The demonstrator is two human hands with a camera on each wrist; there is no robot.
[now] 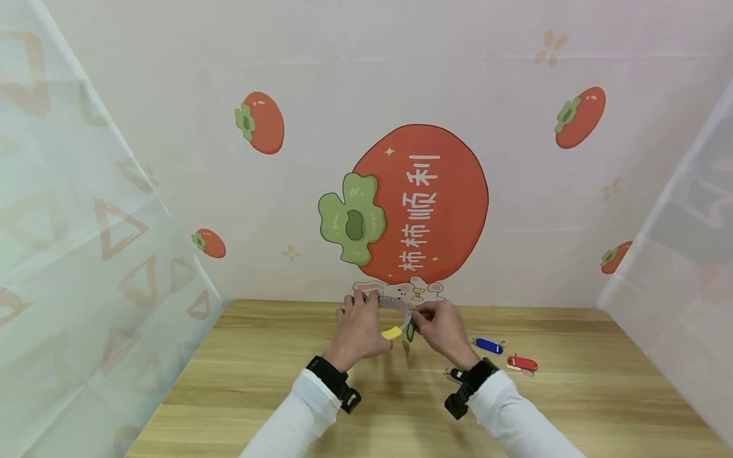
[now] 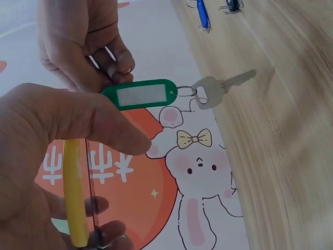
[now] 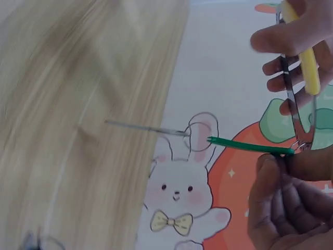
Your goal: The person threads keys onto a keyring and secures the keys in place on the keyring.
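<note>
Left hand point(image 1: 359, 327), fingers curved, grips a ring point(image 1: 392, 333); right hand point(image 1: 443, 327), fingers curled, pinches a green tag point(image 2: 141, 94) bearing a key point(image 2: 214, 90).

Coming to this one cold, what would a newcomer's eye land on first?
Most likely the big orange-red fruit print in the middle of the backdrop. Just below it in the head view, the left hand holds a partly yellow ring, while the right hand pinches a green tag bearing a key. A blue tag and red tag lie right of them.
</note>
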